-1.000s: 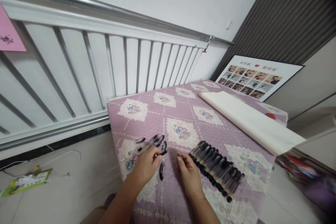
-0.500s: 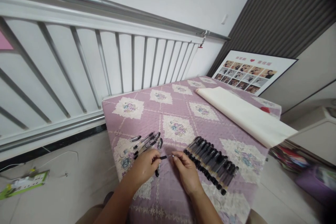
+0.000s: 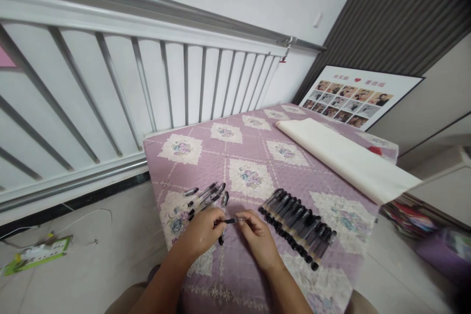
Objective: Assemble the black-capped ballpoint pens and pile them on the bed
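The pen [image 3: 231, 221] is a thin black one, and it is held low above the near part of the purple quilted cover [image 3: 257, 157], lying almost level between the two hands. The left hand [image 3: 200, 233] pinches its dark end with the thumb and the first fingers, the other fingers curled in. The right hand [image 3: 259, 240] pinches the other end, where a small light tip shows, and its fingers are bent close together as well. The two hands are very near each other, with only a short part of the pen visible between them. If the pen has its cap on, I cannot tell.

Just under the left hand, one small dark piece [image 3: 221, 241] lies on the cover; it is too small to say exactly what it is. Just beyond the left hand there is a loose group of pens [image 3: 206, 196], lying at slightly different angles. To the right of the right hand, a neat row of pens [image 3: 298, 228] lies side by side, each touching the next.

Farther away on the cover rests a long cream roll of paper [image 3: 342, 157]. Behind it a board with small photos [image 3: 349, 100] leans against the dark wall. A white railing [image 3: 147, 83] stands along the far left edge of the cover.
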